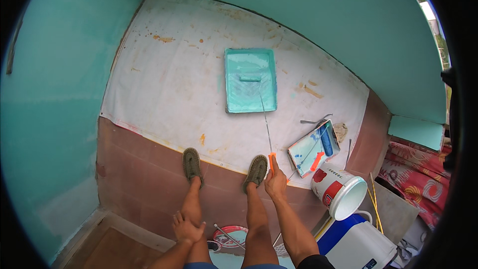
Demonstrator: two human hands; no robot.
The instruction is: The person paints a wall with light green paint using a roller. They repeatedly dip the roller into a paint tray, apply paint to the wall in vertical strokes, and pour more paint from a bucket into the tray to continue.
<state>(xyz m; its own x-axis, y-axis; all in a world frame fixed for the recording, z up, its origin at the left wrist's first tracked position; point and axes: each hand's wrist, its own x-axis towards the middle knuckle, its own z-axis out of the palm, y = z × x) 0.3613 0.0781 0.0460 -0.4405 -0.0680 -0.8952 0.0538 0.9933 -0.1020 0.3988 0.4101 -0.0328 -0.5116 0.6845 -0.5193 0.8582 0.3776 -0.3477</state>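
Head view: right grip [275, 185] is holding the roller [250, 78] in the tray [249, 100]; left grip [187, 227] is resting empty on a leg [191, 202]. Light strokes should be loading evenly.

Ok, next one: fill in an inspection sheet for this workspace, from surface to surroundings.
Surface: stained white sheet over brown floor.
Job's things: roller head in the teal-coated tray, its orange handle gripped.
Clutter: second tray with a blue roller, white bucket beside it.
Hands: left hand on the left leg; right hand around the orange handle.
Cables: none certain; yellow strips right of the bucket are unclear.
Surroundings: teal wall, red patterned cloth at right.
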